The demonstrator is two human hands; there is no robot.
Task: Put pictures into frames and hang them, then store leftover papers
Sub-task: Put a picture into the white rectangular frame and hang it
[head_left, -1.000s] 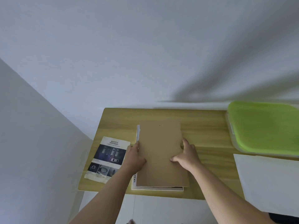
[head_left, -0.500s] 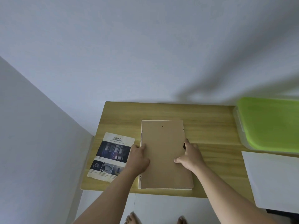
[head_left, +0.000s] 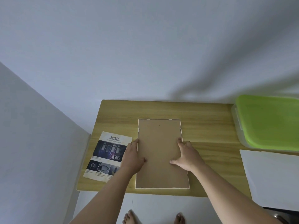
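Backing [head_left: 159,160] pressed flat into the frame [head_left: 162,188]
Left grip [head_left: 132,156] and right grip [head_left: 187,155] lie flat, clamping nothing, with the backing between them, probably to seat it evenly.

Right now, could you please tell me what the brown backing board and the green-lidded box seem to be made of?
The brown backing board looks like matte fibreboard or cardboard: flat, uniform tan. The green-lidded box seems plastic: smooth lid, translucent base.

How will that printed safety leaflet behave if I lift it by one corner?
The printed safety leaflet is probably floppy: its worn edges look thin. Likely light, and lying flat on the wooden table, it may slide.
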